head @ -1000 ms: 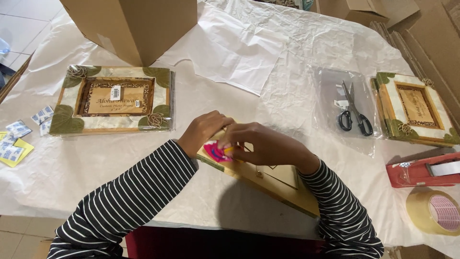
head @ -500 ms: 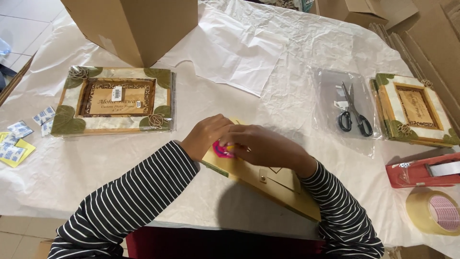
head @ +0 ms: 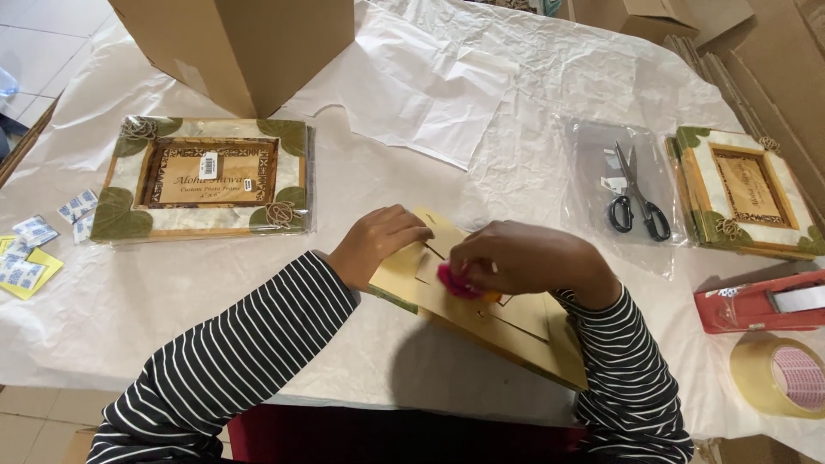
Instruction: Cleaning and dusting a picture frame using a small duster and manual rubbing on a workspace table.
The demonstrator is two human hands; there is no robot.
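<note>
A wooden picture frame [head: 507, 331] lies face down and tilted at the table's near edge, its tan back facing up. My left hand [head: 378, 242] rests on the frame's upper left corner and holds it down. My right hand [head: 524, 258] is closed around a small pink object [head: 454, 283] with a bit of orange beside it, pressed against the frame's back. What the pink object is cannot be told. Both sleeves are black and white striped.
A wrapped decorated frame [head: 202, 176] lies at the left, another frame [head: 743, 189] at the right. Scissors [head: 636, 193] rest on a clear bag. A cardboard box [head: 241, 43] stands at the back. A red tape dispenser [head: 756, 301], a tape roll [head: 782, 374] and small packets [head: 26, 253] lie about.
My right hand with the pink object has slid a little rightward across the frame's back. My left hand has stayed on the frame's corner.
</note>
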